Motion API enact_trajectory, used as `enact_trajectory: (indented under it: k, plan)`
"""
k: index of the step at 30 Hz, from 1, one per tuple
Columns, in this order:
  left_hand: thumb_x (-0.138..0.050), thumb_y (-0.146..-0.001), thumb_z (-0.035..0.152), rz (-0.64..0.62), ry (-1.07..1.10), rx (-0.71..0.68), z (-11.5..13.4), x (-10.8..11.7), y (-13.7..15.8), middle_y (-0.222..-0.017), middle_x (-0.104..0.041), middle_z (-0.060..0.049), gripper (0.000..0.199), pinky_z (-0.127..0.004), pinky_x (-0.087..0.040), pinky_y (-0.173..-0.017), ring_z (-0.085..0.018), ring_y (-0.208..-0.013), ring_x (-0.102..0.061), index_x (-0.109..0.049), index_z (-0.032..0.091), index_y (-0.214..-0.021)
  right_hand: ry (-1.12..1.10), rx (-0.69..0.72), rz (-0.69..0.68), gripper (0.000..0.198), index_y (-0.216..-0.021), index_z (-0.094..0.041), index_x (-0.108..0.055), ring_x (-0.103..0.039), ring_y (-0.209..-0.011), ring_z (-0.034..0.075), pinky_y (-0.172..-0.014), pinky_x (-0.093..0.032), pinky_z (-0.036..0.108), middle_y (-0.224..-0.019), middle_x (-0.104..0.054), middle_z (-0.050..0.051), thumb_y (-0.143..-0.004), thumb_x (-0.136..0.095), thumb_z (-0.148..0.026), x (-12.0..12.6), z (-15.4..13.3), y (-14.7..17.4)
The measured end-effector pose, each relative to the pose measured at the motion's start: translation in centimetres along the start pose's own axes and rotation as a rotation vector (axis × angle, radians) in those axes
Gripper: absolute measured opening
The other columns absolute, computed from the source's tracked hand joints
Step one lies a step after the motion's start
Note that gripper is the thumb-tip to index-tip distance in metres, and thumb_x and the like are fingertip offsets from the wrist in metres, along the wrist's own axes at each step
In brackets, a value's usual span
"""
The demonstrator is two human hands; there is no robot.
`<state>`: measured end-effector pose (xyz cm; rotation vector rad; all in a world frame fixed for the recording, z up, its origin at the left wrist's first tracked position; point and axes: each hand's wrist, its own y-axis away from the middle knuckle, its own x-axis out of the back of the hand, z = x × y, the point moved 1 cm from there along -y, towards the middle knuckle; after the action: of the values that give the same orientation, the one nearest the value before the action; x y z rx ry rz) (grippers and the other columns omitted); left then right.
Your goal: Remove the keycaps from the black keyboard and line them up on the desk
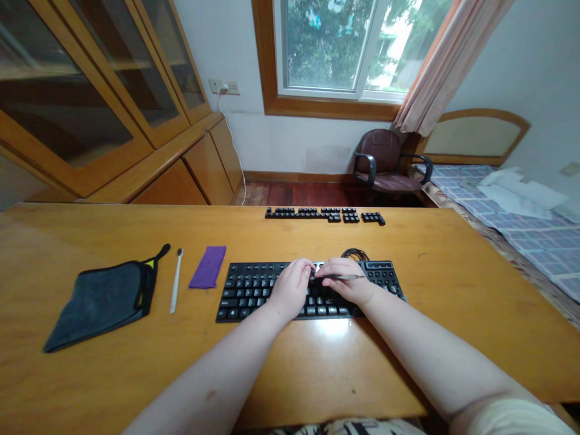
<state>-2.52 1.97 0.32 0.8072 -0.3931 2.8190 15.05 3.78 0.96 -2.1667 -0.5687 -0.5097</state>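
Note:
A black computer keyboard (249, 293) lies on the wooden table in front of me, some places in its upper rows lacking keycaps. My right hand (347, 281) is closed over its middle, gripping a slim dark pointed tool (344, 277) that lies nearly level; its kind is unclear. Close beside it, my left hand (292, 287) rests on the keys with its fingers curled together near the tool's left end. Whatever those fingertips hold, if anything, is hidden. Loose black keycaps (308, 213) stand in rows along the far table edge.
On the left of the table (136, 386) lie a dark grey cloth (106, 302), a white toothbrush (176, 281) and a purple cloth (208, 267). A coiled black cable (356, 254) sits behind the keyboard. Beyond the table are a chair (385, 160) and a bed (512, 205).

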Motion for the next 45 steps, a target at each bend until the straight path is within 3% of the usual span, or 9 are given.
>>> enact_trajectory:
  k: [9,21,24,28,31,37,45]
  plan:
    - [-0.035,-0.09,0.025,0.01,0.055,0.015,-0.24,0.04,-0.06,-0.085,-0.06,-0.002,0.022,-0.029,-0.042,-0.075,-0.017,-0.082,-0.055,-0.056,0.021,-0.089,0.003,0.038,0.002,0.017,-0.099,-0.018,-0.064,-0.063,-0.08,0.013,-0.074,-0.052,0.026,-0.089,-0.065,0.008,-0.084,-0.056,-0.019,0.25,-0.72,-0.39]
    - [-0.032,-0.092,0.028,0.039,0.101,0.053,-0.36,0.0,0.07,-0.078,-0.056,-0.001,0.023,-0.029,-0.042,-0.073,-0.016,-0.076,-0.054,-0.054,0.021,-0.09,0.232,0.142,-0.125,0.012,-0.09,-0.021,-0.065,-0.06,-0.071,0.012,-0.065,-0.049,0.023,-0.085,-0.064,0.005,-0.08,-0.059,-0.023,-0.53,-0.68,0.12]
    - [-0.032,-0.092,0.029,0.069,0.135,0.071,-0.46,-0.06,0.0,-0.08,-0.057,-0.001,0.023,-0.029,-0.043,-0.073,-0.016,-0.076,-0.055,-0.054,0.021,-0.092,0.228,0.067,-0.06,0.012,-0.09,-0.02,-0.064,-0.06,-0.071,0.012,-0.065,-0.049,0.024,-0.082,-0.063,0.005,-0.083,-0.054,-0.023,-0.34,-0.95,-0.13]
    - [-0.038,-0.09,0.028,0.076,0.163,0.078,-0.37,-0.2,-0.16,-0.088,-0.06,-0.002,0.018,-0.03,-0.045,-0.076,-0.017,-0.082,-0.058,-0.054,0.021,-0.093,0.206,-0.051,0.106,0.019,-0.092,-0.019,-0.061,-0.06,-0.085,0.016,-0.075,-0.05,0.03,-0.092,-0.063,0.009,-0.09,-0.043,-0.022,0.17,-0.92,-0.11]
    - [-0.041,-0.089,0.027,0.077,0.189,0.086,-0.36,-0.3,-0.21,-0.091,-0.061,-0.004,0.017,-0.03,-0.046,-0.076,-0.017,-0.082,-0.059,-0.054,0.02,-0.096,0.291,-0.103,0.141,0.024,-0.095,-0.019,-0.061,-0.06,-0.079,0.016,-0.072,-0.049,0.031,-0.083,-0.064,0.008,-0.092,-0.038,-0.023,0.18,-0.57,0.12]
    - [-0.041,-0.09,0.029,0.05,0.229,0.09,-0.62,-0.41,-0.14,-0.091,-0.062,-0.004,0.017,-0.029,-0.047,-0.075,-0.017,-0.083,-0.06,-0.052,0.019,-0.099,0.431,-0.148,-0.041,0.027,-0.109,-0.019,-0.062,-0.062,-0.064,0.012,-0.063,-0.047,0.023,-0.074,-0.068,0.004,-0.087,-0.052,-0.032,-0.6,-0.07,0.27]
    - [-0.041,-0.09,0.031,0.015,0.22,0.112,-0.63,-0.41,-0.08,-0.089,-0.065,-0.004,0.021,-0.03,-0.047,-0.076,-0.018,-0.085,-0.062,-0.051,0.02,-0.104,0.476,-0.059,-0.063,0.026,-0.11,-0.02,-0.063,-0.063,-0.066,0.013,-0.061,-0.046,0.023,-0.081,-0.071,0.005,-0.088,-0.05,-0.027,-0.62,-0.1,0.09]
